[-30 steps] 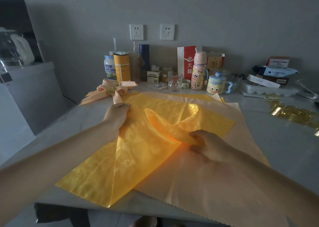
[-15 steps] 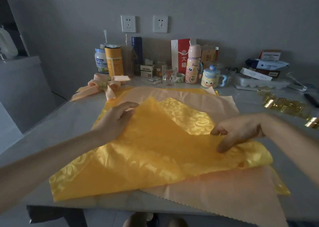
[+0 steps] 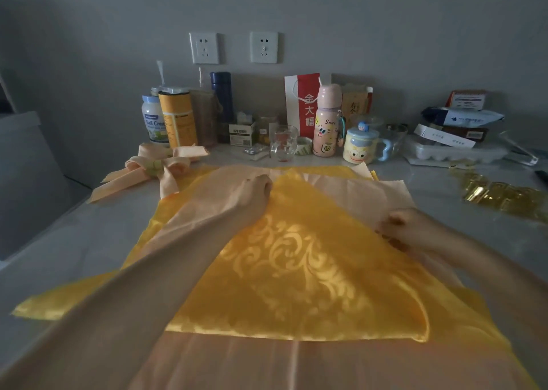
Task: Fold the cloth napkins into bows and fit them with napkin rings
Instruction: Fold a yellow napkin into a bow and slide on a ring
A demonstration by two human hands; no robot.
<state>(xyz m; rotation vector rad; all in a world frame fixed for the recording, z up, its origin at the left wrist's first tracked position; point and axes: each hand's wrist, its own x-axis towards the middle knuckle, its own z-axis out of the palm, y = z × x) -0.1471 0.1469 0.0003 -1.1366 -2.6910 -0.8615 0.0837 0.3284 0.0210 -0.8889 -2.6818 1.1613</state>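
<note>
At ten o'clock on the tabletop (image 3: 74,241) lies a peach bow (image 3: 157,167). The left hand (image 3: 255,191) curls its grip on the central yellow napkin (image 3: 296,271) at its twelve o'clock corner. The right hand (image 3: 406,226) pinches its three o'clock edge. Gold napkin rings (image 3: 504,195) lie at two o'clock.

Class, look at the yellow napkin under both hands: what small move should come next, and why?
Probably smooth the yellow napkin flat: it lies folded into a triangle, left hand holding its far tip, right hand pinching its right edge.
</note>
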